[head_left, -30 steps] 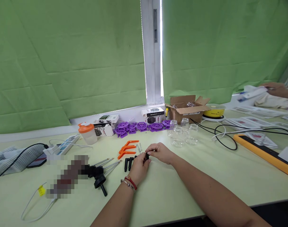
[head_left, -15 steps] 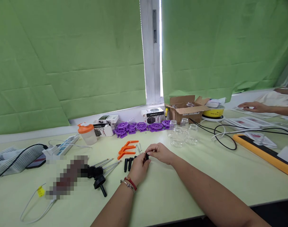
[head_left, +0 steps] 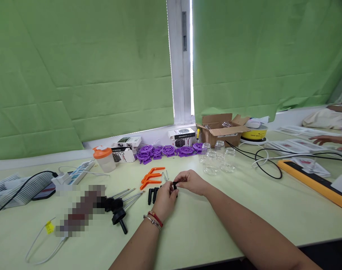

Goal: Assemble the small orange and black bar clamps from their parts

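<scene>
Co-worker's hand: since half a second ago, drawn back rightward and a little nearer; now between 2 and 3 o'clock, counting from the black piece with 12 at the window frame.
Black piece: between the person's two hands, near the middle of the table, partly hidden by the fingers.
Left hand: grasping the black piece from about 8 o'clock, thumb and fingers closed on it.
Right hand: pinching the black piece's upper end from 3 o'clock, thumb against fingers.
Metal pins: just beyond the left hand, between 10 and 11 o'clock.
Orange parts: at about 10 o'clock, next to the pins.
Black handles: just beside the left hand, between 8 and 9 o'clock.
Black stands: farther out that way, with metal rods.
Purple wheels: in a row from 10 round to 1 o'clock.
Glass jars: grouped near 2 o'clock.
Carton: open, beyond the jars.
</scene>
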Demonstrator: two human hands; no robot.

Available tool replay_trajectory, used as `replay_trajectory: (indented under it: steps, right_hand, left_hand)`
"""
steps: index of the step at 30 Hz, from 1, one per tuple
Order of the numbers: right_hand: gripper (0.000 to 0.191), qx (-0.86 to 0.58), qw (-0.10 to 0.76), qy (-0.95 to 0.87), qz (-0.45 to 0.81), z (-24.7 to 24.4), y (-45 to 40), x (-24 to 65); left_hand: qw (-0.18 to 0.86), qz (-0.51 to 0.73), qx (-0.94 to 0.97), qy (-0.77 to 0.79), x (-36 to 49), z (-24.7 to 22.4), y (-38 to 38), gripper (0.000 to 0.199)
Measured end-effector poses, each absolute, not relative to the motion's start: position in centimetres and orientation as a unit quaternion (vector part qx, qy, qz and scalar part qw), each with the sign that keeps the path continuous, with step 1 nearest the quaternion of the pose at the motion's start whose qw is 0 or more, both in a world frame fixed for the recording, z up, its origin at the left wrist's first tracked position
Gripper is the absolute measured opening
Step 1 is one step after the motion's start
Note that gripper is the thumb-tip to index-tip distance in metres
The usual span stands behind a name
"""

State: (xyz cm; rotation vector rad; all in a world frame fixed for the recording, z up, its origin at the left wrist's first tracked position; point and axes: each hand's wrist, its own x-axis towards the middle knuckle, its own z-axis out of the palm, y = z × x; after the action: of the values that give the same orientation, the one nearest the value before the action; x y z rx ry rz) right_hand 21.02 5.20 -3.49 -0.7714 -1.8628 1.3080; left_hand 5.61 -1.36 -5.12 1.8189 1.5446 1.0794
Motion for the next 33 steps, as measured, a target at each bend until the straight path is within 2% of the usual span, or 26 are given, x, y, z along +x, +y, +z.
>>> replay_trajectory:
  steps: [3,7,13,17,21,33]
  right_hand:
    - [0.022,-0.315,0.369,-0.698,0.527,-3.6,5.2,20.8]
    - [0.021,-0.344,0.376,-0.647,0.568,-3.6,5.0,20.1]
    - [0.018,-0.384,0.365,-0.612,0.587,-4.7,4.1,18.0]
    - [0.010,-0.419,0.351,-0.686,0.480,-5.5,3.7,16.8]
    - [0.014,-0.437,0.321,-0.761,0.356,-5.8,3.6,16.5]
    - [0.016,-0.423,0.293,-0.828,0.224,-6.1,4.2,16.5]
  left_hand:
    - [0.225,0.424,0.668,0.569,4.9,-4.7,-1.4,0.025]
    - [0.086,0.460,0.655,0.593,2.9,-3.4,-1.5,0.020]
    - [-0.015,0.373,0.645,0.667,0.5,-2.9,-1.3,0.015]
    - [-0.013,0.326,0.665,0.672,0.3,-3.4,-0.8,0.017]
    - [0.013,0.306,0.694,0.652,0.4,-3.8,-0.6,0.021]
    - [0.040,0.264,0.734,0.625,1.3,-4.4,-0.8,0.028]
